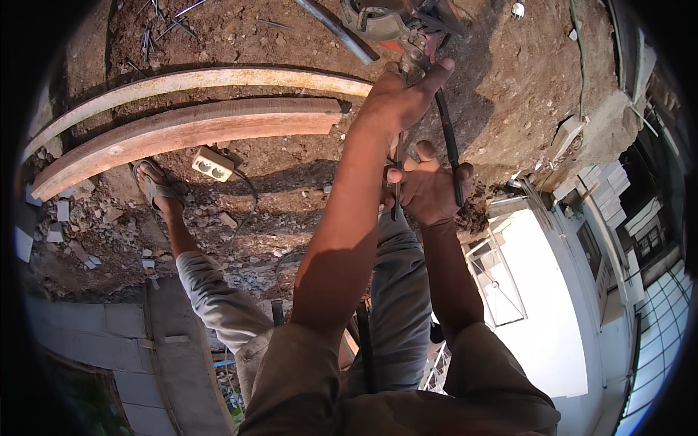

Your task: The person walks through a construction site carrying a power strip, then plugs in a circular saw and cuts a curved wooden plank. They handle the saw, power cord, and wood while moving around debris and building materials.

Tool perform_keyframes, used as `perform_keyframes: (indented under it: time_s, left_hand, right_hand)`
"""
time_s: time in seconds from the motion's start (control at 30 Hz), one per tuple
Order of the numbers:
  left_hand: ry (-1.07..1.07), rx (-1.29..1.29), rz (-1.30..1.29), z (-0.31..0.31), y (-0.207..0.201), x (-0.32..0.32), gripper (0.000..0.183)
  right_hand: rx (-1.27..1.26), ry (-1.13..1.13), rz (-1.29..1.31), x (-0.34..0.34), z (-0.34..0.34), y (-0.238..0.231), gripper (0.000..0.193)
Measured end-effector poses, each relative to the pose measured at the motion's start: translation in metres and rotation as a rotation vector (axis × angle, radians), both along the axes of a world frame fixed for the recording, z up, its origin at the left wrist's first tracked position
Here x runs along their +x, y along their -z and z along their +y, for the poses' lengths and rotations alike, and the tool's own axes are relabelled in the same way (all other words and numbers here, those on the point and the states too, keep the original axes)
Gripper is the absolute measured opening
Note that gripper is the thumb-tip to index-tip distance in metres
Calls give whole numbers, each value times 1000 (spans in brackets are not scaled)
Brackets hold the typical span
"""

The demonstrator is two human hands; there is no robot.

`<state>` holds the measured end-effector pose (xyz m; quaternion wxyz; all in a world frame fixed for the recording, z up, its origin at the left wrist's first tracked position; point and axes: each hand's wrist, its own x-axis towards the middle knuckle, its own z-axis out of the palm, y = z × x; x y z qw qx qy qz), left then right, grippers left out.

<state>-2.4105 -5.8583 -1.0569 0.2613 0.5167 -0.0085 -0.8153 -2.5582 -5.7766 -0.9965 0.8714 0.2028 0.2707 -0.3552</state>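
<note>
My right hand [434, 190] is closed around the two long dark handles of a pincer-like tool [448, 138], palm up, with the handles spread apart. Above it, my left hand [402, 98] is closed near the tool's upper end, thumb stretched out to the right. What its fingers grip is hidden behind the hand. Just beyond the left hand lies a beige, red and dark object [378, 23] at the top edge, partly cut off; its kind is unclear.
Two wooden boards [189, 131] [218, 78] lie on the soil to the left. Beside my sandalled foot [151, 182] sits a white socket block [212, 164] with a cable. A metal pipe [336, 30] and several thin rods [171, 27] lie farther off. Rubble [109, 232] covers the near ground.
</note>
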Motion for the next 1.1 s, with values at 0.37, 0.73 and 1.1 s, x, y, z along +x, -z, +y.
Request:
perform_keyframes:
  time_s: [0.37,0.73,1.1]
  left_hand:
    - [-798,-22,792,6,36,-32,39]
    - [-139,45,-156,-18,20,-49,42]
    - [-626,70,782,13,28,-29,40]
  right_hand:
    - [-549,-1336,1334,4,-97,-73,95]
    - [-373,-1167,942,-17,-62,-38,112]
    - [9,-298,301,-27,-22,-10,102]
